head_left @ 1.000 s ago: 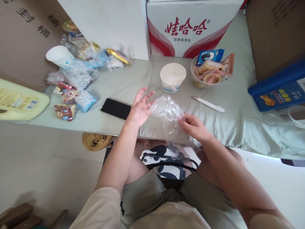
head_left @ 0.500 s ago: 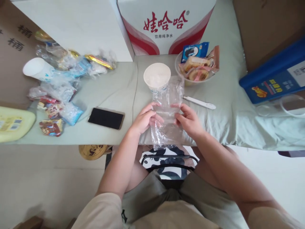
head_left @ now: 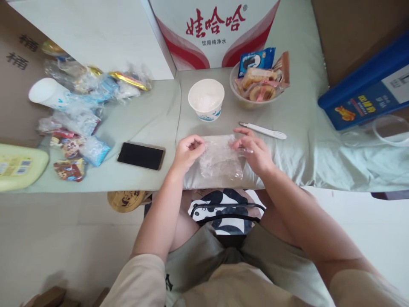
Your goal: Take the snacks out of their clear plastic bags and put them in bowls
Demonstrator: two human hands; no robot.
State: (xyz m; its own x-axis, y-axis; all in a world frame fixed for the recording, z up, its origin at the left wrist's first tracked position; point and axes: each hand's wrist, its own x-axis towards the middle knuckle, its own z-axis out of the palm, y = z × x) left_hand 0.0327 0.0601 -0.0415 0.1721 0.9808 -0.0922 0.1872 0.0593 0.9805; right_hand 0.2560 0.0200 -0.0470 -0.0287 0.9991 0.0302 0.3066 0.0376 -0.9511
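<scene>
A clear plastic bag [head_left: 220, 160] lies at the front edge of the cloth-covered table, folded shorter and wrinkled. My left hand [head_left: 190, 152] pinches its upper left edge between thumb and fingers. On the other side my right hand [head_left: 254, 151] holds the right edge, index finger stretched out above the film. Just beyond the bag stands a white paper cup [head_left: 206, 100], upright, with something clear or whitish inside that I cannot make out. A white utility knife [head_left: 263, 130] rests a little past my right fingertips.
A clear bowl of packaged snacks [head_left: 260, 83] stands behind the knife. To the left lie a black phone [head_left: 140, 155], several wrappers [head_left: 79, 121] and a tipped paper cup [head_left: 47, 91]. White boxes [head_left: 217, 34] border the back; a blue package [head_left: 364, 94] is at right.
The bag has been folded to a shorter shape and drawn away from the paper cup. My left hand has shifted slightly left; my right index finger has stretched out.
</scene>
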